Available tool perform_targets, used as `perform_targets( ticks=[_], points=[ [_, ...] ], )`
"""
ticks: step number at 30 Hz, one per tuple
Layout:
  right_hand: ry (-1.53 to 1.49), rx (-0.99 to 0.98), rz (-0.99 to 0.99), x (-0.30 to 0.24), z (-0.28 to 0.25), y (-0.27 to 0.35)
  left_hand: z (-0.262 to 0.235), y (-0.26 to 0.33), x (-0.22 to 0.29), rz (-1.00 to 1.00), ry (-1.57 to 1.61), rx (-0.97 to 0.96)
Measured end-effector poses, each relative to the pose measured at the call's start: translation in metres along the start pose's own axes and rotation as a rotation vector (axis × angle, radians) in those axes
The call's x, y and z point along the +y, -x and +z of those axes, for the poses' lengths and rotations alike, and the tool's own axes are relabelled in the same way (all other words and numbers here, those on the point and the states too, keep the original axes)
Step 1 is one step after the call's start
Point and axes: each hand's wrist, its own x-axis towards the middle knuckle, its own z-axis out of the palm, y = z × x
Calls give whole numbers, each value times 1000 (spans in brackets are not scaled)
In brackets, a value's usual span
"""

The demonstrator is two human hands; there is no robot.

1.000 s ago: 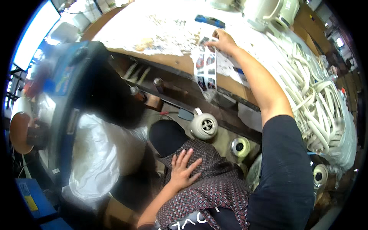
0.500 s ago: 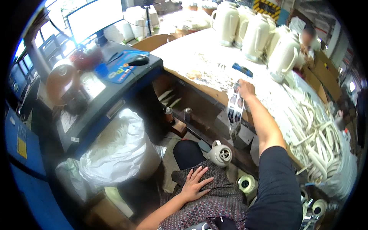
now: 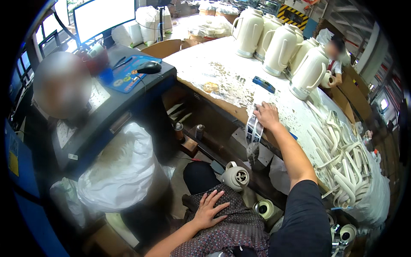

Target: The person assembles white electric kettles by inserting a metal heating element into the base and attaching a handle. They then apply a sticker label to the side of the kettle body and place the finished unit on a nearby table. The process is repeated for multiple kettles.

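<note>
My left hand (image 3: 209,210) rests flat on the patterned cloth (image 3: 231,218) over my lap, fingers spread, holding nothing. My right arm reaches out to the near edge of the white worktable. There my right hand (image 3: 267,115) has its bent fingers closed on a strip of labels (image 3: 255,126), a pale band with dark printed pictures. Part of the strip lies on the tabletop and its lower end hangs over the edge. My fingertips are partly hidden. Just beyond the hand lies a small blue tool (image 3: 263,84).
Several cream thermos jugs (image 3: 278,49) stand at the table's far side, near another person (image 3: 336,64). Cream handles (image 3: 342,162) are heaped at right. One jug (image 3: 235,176) stands low by my knee. At left are a white sack (image 3: 124,171) and a desk with a mouse (image 3: 148,67).
My right hand has come a little nearer along the strip, and more of the strip shows on the tabletop. The view has shifted slightly. My left hand stays on my lap.
</note>
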Motion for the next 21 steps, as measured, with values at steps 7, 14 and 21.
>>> perform_targets(
  ticks=[7,14,21],
  points=[
    [-1095,180,-269,-129,-115,156,-32,-11,10,-142,619,447],
    [-1965,-549,-34,-252,-133,229,-99,44,42,-344,533,669],
    [-1512,-886,-389,-283,-129,227,-100,100,79,-462,225,851]
  ],
)
